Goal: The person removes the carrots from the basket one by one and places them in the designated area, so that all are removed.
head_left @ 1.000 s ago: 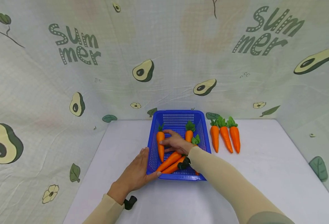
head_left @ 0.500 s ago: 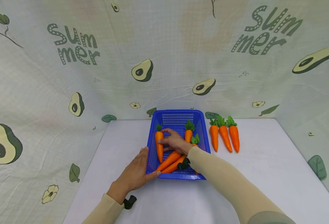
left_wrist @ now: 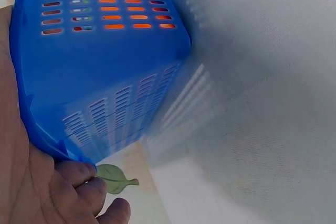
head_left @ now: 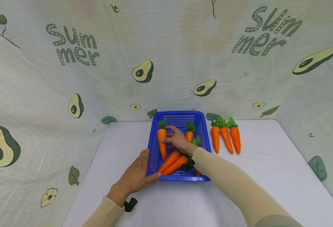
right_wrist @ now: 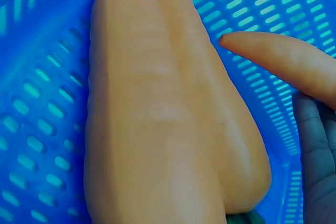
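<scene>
My right hand [head_left: 180,141] reaches into a blue plastic basket [head_left: 180,112] and grips an orange carrot [head_left: 162,142] with green leaves by its upper part. That carrot stands along the basket's left side, its tip pointing toward me. In the right wrist view, the carrot [right_wrist: 286,61] lies beside my fingers [right_wrist: 314,150]. My left hand [head_left: 135,173] rests on the basket's front left corner, fingers straight along the side and thumb on the front rim. Several other carrots [head_left: 169,161] lie in the basket, some partly hidden by my right hand and wrist.
Three carrots [head_left: 226,138] lie side by side on the white table [head_left: 268,176], right of the basket. A printed cloth [head_left: 172,63] with avocados and leaves rises behind the table and at both sides.
The carrot in my right hand has shifted slightly up and away from me, with the hand. My left hand stays at the basket corner.
</scene>
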`<state>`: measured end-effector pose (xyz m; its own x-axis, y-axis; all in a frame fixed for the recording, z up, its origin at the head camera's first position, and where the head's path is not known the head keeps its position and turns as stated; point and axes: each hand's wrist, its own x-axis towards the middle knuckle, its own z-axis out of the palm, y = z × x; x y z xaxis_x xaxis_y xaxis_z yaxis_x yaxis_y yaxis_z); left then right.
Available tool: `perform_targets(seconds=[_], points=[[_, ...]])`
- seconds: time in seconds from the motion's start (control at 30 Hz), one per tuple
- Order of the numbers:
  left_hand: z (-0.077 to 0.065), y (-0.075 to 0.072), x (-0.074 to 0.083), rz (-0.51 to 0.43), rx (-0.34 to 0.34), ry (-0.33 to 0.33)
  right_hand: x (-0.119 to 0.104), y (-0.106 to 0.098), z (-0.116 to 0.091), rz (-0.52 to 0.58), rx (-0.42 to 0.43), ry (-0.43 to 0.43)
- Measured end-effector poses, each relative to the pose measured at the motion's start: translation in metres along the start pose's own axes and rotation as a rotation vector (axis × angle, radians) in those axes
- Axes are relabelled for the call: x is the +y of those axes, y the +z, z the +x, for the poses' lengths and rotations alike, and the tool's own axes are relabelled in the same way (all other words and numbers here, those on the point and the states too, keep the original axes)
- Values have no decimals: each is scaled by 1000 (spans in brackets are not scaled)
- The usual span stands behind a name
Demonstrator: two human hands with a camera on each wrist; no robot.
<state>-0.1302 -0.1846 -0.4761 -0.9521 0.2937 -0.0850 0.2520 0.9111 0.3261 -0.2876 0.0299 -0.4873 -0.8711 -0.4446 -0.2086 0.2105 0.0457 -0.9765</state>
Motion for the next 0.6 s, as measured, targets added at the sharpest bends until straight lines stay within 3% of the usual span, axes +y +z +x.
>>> perform_targets(seconds=[0.6], points=[[-1,-4,3,44,9,7,-17,-21,-19,0,6,-74]])
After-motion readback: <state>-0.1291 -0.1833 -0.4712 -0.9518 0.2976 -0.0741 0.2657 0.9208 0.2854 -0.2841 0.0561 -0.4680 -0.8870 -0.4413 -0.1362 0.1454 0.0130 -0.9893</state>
